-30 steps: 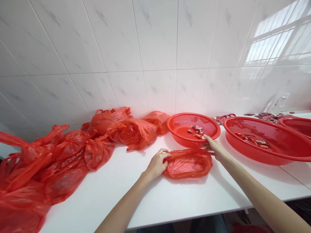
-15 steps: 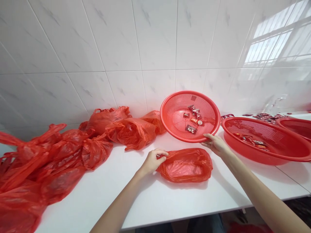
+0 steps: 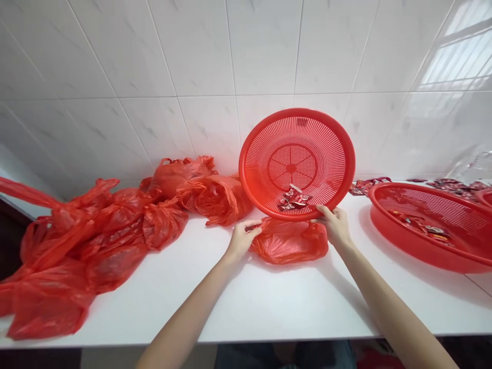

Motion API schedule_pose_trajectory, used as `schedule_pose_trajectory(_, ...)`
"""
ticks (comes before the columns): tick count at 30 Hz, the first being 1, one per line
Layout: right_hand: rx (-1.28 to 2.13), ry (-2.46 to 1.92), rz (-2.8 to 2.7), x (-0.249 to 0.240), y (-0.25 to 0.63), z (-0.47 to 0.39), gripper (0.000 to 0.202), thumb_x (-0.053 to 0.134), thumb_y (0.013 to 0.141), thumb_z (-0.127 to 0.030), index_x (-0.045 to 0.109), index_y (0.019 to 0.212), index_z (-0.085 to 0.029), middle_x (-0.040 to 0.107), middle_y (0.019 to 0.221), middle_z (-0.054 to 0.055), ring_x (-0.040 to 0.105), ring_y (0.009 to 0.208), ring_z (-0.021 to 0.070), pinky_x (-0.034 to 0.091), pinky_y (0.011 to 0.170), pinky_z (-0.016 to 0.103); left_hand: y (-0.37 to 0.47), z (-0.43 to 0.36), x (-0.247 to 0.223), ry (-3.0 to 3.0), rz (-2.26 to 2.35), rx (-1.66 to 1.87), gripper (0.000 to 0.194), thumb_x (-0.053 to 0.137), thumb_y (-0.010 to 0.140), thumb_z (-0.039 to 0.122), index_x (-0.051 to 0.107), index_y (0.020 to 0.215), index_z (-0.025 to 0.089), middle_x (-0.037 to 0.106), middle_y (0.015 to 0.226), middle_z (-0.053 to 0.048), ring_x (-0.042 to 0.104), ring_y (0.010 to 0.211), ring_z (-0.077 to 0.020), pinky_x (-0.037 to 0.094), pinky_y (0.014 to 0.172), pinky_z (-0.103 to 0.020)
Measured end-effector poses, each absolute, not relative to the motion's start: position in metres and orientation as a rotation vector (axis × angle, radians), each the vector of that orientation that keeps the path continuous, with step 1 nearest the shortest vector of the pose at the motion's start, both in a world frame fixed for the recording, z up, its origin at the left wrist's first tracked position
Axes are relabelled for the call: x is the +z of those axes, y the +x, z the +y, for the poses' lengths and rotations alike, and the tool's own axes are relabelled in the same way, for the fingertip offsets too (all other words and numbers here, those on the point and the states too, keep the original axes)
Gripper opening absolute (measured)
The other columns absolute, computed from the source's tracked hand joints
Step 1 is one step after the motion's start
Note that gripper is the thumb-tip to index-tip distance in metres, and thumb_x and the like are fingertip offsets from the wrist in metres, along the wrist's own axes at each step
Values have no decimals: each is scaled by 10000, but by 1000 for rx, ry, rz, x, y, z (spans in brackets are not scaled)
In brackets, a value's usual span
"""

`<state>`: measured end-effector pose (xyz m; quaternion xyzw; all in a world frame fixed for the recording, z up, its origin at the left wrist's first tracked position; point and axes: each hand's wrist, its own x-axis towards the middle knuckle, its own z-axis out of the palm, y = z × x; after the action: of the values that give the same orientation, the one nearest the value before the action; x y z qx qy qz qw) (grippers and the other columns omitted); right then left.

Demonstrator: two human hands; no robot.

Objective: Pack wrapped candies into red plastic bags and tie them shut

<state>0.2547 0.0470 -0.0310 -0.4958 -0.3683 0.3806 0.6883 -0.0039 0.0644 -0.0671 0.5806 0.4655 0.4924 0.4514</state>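
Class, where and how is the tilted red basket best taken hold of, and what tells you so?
Probably by the lower-right rim of the tilted red basket, from the near right, as the right hand does. The rim is a raised lip, and the tilt puts its lower edge near the person. The left hand is occupied at the red bag.
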Motion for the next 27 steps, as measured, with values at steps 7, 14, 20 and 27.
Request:
schedule_pose_trajectory(7, 786, -1095, -894, -39, 242, 45, 306, 788, 645, -452, 707, 732, -170, 769, 798, 57, 733, 730, 259, 613, 535, 309, -6, 69, -71, 1379, 1165, 1207, 263, 715, 720, 149, 800, 968, 174, 784, 1120, -106, 718, 1083, -278, 547, 998, -439)
schedule_pose_trajectory(14, 679, -1148, -933, -51, 239, 46, 279, 752, 691, -459, 699, 708, -185, 766, 771, 58, 743, 663, 250, 584, 528, 302, -7, 74, -72, 1331, 1176, 1213, 302, 735, 670, 125, 801, 962, 165, 777, 1148, -104, 697, 1144, -286, 485, 1081, -462)
schedule_pose_trajectory(20, 606, -1177, -985, -56, 240, 46, 275, 721, 737, -481, 702, 719, -207, 730, 662, 43, 758, 744, 278, 591, 609, 323, -8, 74, -71, 1314, 1165, 1194, 336, 734, 655, 122, 803, 979, 170, 785, 1123, -95, 713, 1104, -283, 510, 1049, -451)
schedule_pose_trajectory(27, 539, -1176, -994, -54, 239, 42, 274, 711, 751, -498, 667, 685, -236, 718, 665, 44, 734, 674, 265, 571, 625, 349, -9, 75, -73, 1333, 1185, 1166, 348, 720, 673, 110, 798, 1006, 173, 791, 1093, -96, 732, 1042, -277, 549, 993, -436)
